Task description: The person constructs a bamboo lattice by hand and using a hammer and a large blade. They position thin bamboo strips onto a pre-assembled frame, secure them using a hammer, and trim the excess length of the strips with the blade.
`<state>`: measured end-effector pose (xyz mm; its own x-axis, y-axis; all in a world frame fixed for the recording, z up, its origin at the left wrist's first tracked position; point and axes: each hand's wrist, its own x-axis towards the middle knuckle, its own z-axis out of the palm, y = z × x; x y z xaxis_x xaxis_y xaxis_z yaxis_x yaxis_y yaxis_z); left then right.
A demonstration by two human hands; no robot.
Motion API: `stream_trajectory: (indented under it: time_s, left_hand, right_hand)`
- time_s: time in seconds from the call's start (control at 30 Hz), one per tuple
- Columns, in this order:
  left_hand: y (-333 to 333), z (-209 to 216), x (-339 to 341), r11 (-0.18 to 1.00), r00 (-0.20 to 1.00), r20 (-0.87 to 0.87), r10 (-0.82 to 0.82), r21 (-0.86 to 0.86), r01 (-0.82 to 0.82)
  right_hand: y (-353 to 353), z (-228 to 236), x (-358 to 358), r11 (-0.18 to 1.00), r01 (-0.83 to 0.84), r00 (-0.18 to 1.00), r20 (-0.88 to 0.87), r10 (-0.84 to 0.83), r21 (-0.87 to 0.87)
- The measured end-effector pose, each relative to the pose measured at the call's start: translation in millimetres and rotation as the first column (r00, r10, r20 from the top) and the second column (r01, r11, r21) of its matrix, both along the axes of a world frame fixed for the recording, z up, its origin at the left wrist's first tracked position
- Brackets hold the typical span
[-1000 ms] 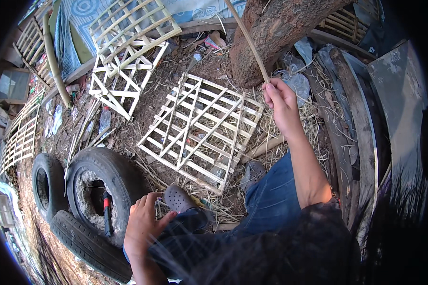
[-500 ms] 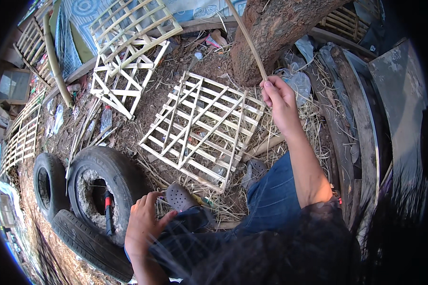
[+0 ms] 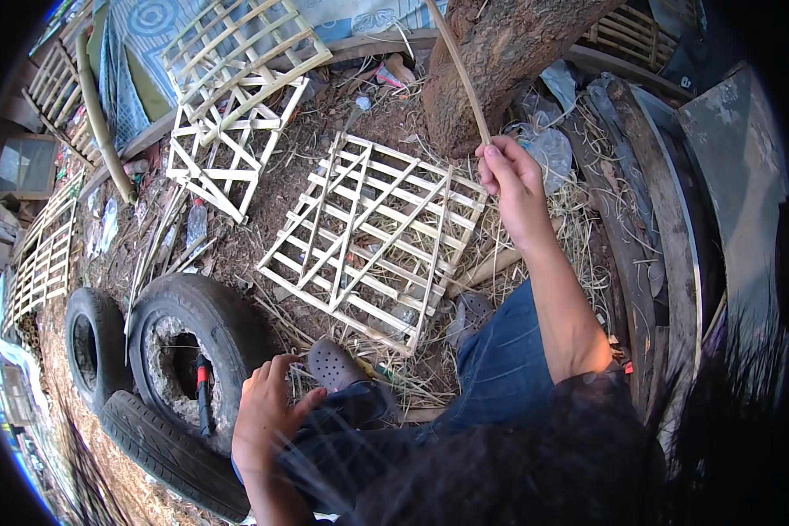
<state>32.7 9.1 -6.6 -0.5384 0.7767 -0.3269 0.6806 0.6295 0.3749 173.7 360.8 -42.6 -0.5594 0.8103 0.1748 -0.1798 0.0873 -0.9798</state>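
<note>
My right hand is closed around the lower end of a long thin bamboo strip, which rises past the tree trunk and out of the top of the picture. Below and left of that hand, a square bamboo lattice panel with diagonal slats lies on the ground before my feet. My left hand hangs by my left knee, fingers apart and holding nothing. Just left of it, a tyre filled with concrete has a black tool handle with a red band standing in its hole.
More lattice panels lean at the far left by a blue printed sheet. A tree trunk stands ahead. Weathered planks run along the right. Two other tyres sit at the left. Straw-like shavings litter the ground.
The view has shifted very slightly. My right hand still grips the strip in nearly the same spot, and my left hand stays by my knee.
</note>
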Motion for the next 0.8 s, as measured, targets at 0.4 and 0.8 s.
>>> stream_trajectory:
  time_s: [0.4, 0.8]
  left_hand:
    - [-5.3, -2.5, -9.0, 0.998, 0.996, -0.083, -0.029, 0.06, 0.034]
    - [-15.0, -3.7, -11.8, 0.999, 0.997, -0.048, 0.054, 0.006, -0.054]
  right_hand:
    - [2.2, 0.5, 2.7, 1.0, 0.019, 0.999, -0.031, -0.019, -0.019]
    - [-0.8, -2.9, 0.1, 0.996, -0.056, 0.998, 0.001, 0.056, -0.067]
